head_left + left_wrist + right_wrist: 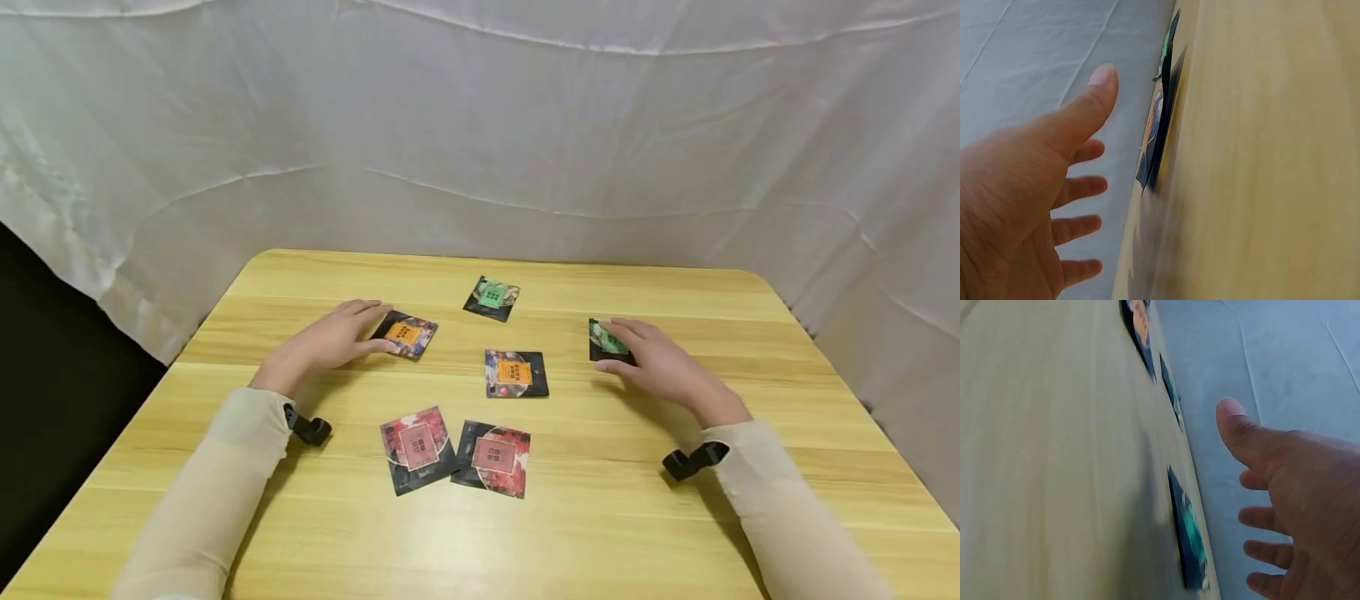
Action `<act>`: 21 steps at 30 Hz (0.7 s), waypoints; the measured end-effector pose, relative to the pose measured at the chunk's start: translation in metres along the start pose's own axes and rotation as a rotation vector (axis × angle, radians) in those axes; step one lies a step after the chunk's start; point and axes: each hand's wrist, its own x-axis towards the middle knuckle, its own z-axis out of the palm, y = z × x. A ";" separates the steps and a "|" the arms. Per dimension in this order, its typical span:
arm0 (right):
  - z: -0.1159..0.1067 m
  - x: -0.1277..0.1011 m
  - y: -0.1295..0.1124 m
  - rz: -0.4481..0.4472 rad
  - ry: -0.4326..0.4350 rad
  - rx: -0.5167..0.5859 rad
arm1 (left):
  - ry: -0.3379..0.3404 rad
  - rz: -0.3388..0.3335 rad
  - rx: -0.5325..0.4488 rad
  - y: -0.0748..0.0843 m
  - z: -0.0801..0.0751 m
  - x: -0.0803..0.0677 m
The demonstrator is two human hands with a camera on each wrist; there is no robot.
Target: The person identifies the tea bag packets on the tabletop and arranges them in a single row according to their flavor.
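Note:
Six small square foil packets lie on a light wooden table. My left hand is flat with fingers straight, its fingertips at the left edge of a black packet with an orange label. In the left wrist view that hand is spread beside the packet. My right hand has relaxed fingers lying over a black packet with a green label. The right wrist view shows the hand spread just off the green packet.
Another green-label packet lies at the back middle, and an orange-label one at the centre. Two pink-label packets overlap near the front. White cloth hangs behind and beside the table.

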 end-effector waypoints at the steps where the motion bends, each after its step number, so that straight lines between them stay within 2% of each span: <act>1: 0.000 0.003 -0.002 -0.015 0.011 0.003 | 0.000 0.007 -0.016 0.001 0.000 0.002; 9: 0.002 0.029 -0.027 -0.129 0.040 0.033 | -0.023 0.013 -0.067 0.005 -0.003 0.023; 17: 0.014 0.051 -0.051 -0.137 -0.032 0.108 | -0.050 0.015 -0.076 0.007 0.002 0.032; 21: 0.022 0.060 -0.062 -0.168 -0.079 0.146 | -0.053 0.039 -0.074 0.006 0.007 0.035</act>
